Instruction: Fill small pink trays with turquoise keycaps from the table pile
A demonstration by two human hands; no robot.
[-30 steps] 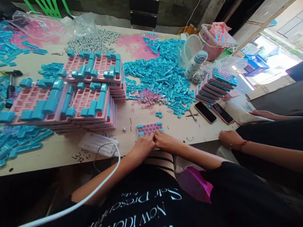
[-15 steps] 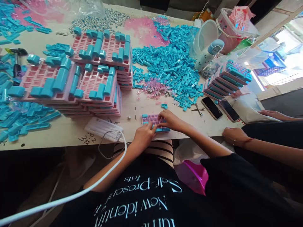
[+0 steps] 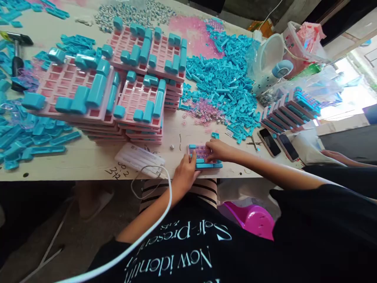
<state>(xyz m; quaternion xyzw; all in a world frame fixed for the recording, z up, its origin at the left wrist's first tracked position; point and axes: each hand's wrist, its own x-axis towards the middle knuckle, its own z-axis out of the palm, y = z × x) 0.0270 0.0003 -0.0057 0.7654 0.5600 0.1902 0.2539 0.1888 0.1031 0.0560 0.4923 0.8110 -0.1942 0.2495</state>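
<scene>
Likely light and stiff, the mini keyboard (image 3: 205, 165) is best edge-held: clasped at left by the curled left hand (image 3: 185, 172), touched by the half-closed right hand (image 3: 218, 150), contents hidden.

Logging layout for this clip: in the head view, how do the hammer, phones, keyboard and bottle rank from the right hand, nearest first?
1. Keyboard: right at the right hand.
2. Phones: to its right.
3. Bottle: right, farther back.
4. Hammer: far left of the view.
</scene>
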